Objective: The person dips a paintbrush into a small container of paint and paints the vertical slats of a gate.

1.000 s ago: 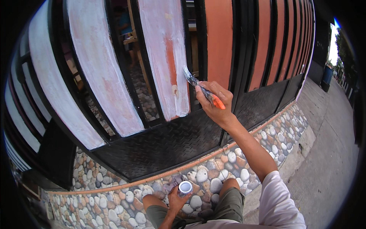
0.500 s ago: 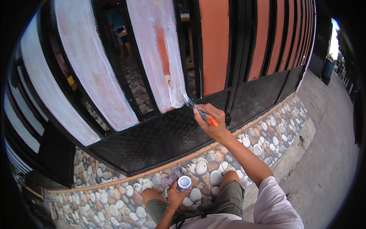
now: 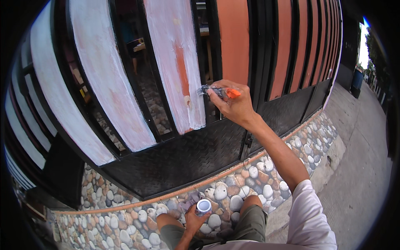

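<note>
My right hand grips a paintbrush with an orange handle end and paint-smeared lower part. Its bristles touch the right edge of a partly whitened gate slat. A streak of orange still shows down the middle of that slat, with a pale bare-looking patch below it. Low between my knees, my left hand is wrapped round a small white paint cup. Whitish paint shows inside the cup. A crumpled greyish-purple cloth lies just behind it.
Orange slats stand to the right, whitish slats to the left, with black bars between. Below runs a black textured metal panel. Pebble-set paving lies underfoot; a grey concrete road stretches along the right.
My right hand has moved the brush upward along the slat's right edge, away from its bottom corner. My left hand still holds the cup in nearly the same place.
</note>
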`<state>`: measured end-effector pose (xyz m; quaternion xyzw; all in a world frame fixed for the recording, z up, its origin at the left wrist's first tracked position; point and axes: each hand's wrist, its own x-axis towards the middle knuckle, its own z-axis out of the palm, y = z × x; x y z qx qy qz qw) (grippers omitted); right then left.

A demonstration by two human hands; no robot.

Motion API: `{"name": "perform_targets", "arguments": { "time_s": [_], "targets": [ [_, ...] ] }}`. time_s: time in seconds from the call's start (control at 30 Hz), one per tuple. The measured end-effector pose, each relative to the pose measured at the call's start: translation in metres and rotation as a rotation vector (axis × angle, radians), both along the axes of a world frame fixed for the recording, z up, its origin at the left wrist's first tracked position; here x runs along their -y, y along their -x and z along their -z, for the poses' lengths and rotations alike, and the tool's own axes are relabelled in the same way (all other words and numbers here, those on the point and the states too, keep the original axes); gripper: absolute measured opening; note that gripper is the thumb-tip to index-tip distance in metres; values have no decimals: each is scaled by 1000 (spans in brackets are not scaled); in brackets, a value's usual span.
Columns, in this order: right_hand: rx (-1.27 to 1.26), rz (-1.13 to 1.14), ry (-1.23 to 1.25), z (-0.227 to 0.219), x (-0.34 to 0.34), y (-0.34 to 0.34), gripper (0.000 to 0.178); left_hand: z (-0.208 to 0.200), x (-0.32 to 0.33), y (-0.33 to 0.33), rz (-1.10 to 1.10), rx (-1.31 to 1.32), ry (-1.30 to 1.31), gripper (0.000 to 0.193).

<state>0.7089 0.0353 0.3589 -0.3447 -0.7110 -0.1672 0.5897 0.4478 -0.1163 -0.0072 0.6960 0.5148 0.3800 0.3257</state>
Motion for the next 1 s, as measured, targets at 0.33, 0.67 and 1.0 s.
{"name": "perform_targets", "arguments": {
  "time_s": [0.33,0.67,1.0],
  "targets": [
    [22,53,-413,-151,-18,3,18,-12,-9,0,-3,6,-86,57],
    [267,105,-195,-18,16,6,13,-1,-6,-2,16,11,-68,56],
    [502,143,-283,-118,-12,-5,22,0,-2,0,14,20,-46,60]
  ]
}}
